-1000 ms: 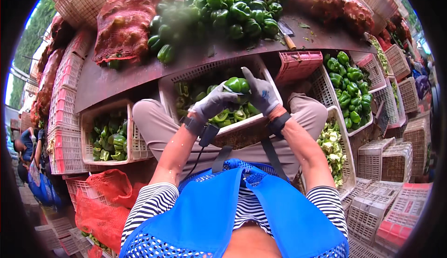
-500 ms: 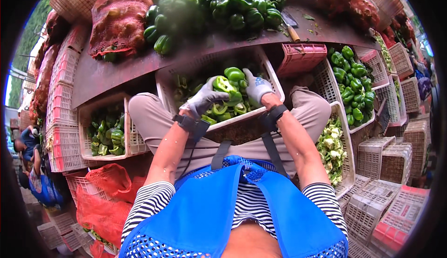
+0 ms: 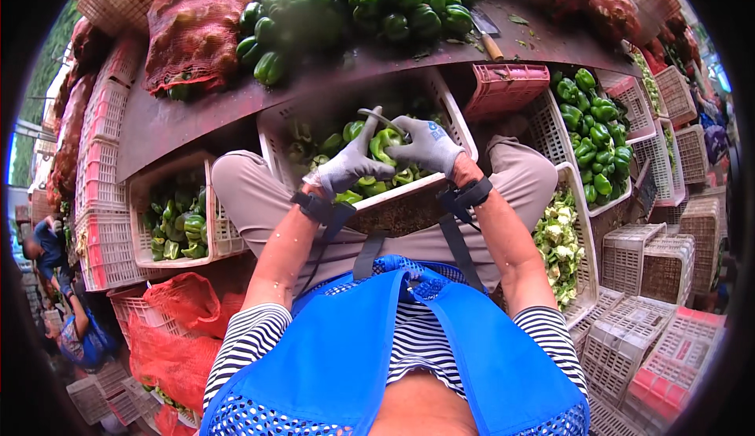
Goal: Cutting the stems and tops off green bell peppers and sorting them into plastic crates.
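Note:
Both my hands wear grey gloves and meet over a white crate point(image 3: 397, 192) of green pepper pieces between my knees. A cut green bell pepper point(image 3: 381, 145) with a pale inner edge sits between them. My left hand point(image 3: 354, 162) curves around its left side, one finger raised. My right hand point(image 3: 429, 145) closes on its right side, fingertips on the pepper. A thin curved grey-green strip point(image 3: 381, 117) sticks out above the pepper between the hands; whether it is a stem or a blade I cannot tell. More cut peppers point(image 3: 368, 188) lie below in the crate.
Whole green peppers point(image 3: 401, 11) heap on the dark table point(image 3: 189, 125) ahead, beside a wooden-handled knife point(image 3: 489, 41) and a red mesh sack point(image 3: 197, 31). Pepper crates stand left point(image 3: 177, 228) and right point(image 3: 598, 141). A crate of pale cores point(image 3: 562, 239) is beside my right knee.
My hands have turned inward and closed toward each other around the pepper. The thin curved strip now shows above it. The whole pepper near my right hand is no longer visible there.

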Tool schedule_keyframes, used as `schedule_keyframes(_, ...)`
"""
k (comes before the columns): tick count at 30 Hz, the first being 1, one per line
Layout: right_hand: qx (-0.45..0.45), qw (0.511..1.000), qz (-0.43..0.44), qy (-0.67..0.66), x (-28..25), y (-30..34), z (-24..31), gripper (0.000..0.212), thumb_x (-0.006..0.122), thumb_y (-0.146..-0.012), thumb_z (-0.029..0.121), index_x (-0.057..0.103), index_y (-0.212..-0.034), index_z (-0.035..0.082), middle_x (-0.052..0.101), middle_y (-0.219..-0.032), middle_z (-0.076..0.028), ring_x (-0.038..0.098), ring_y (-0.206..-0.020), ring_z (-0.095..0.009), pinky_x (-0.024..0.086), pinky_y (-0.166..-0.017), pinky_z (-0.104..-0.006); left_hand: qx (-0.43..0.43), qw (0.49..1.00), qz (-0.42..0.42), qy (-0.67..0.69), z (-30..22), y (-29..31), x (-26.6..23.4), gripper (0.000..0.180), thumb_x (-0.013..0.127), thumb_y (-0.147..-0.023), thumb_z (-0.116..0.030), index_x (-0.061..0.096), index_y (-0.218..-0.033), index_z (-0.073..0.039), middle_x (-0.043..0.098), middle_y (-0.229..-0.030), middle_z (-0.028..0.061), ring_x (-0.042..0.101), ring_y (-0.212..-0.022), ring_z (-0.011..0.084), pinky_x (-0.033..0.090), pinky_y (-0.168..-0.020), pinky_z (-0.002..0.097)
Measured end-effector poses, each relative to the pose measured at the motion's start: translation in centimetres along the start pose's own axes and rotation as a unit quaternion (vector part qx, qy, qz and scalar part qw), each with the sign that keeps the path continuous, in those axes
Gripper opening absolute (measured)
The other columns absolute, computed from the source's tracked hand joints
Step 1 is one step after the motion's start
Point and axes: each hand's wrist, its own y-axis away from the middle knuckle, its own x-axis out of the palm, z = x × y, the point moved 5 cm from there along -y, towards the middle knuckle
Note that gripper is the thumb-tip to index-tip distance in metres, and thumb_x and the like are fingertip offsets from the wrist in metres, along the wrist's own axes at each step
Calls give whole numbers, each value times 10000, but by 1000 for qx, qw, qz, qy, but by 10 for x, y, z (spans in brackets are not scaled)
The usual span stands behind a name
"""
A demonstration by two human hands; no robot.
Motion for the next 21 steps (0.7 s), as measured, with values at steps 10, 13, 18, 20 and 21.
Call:
schedule_keyframes(10,-176,929,-325,-6,9,41,17,514,782,-702,152,572,-1169,115,640,-950,-104,659,-799,-291,539,-686,-381,127,981,-140,-46,13,5,-7,649,795,-742,-50,472,-1304,-57,575,-1162,60,568,-1064,161,461,-962,291)
schedule_keyframes(13,-207,900,-380,-44,4,48,24,569,798,-691,157,562,-1207,126,642,-957,-100,664,-784,-291,546,-663,-388,169,961,-185,-122,-7,13,-2,683,796,-738,-37,457,-1329,-82,593,-1143,64,578,-1050,163,461,-959,294)
schedule_keyframes(18,-224,916,-297,151,-13,51,35,571,774,-665,184,598,-1207,231,605,-886,-65,647,-718,-276,541,-598,-375,189,938,-167,-240,-27,8,7,911,770,-699,16,320,-1481,-110,622,-1064,85,608,-993,156,486,-892,274)
schedule_keyframes(20,-195,923,-272,191,-18,62,37,517,754,-693,193,607,-1187,226,610,-904,-62,644,-722,-271,538,-615,-389,143,921,-123,-340,-34,-5,22,922,741,-740,-30,245,-1514,-83,633,-872,111,648,-790,190,525,-722,289)
schedule_keyframes(21,-164,925,-249,234,-25,66,39,464,733,-720,203,615,-1168,221,615,-922,-58,641,-727,-265,536,-633,-404,216,889,-112,-389,-36,-7,29,889,707,-769,-52,221,-1513,-48,612,-745,106,624,-648,206,514,-593,321)
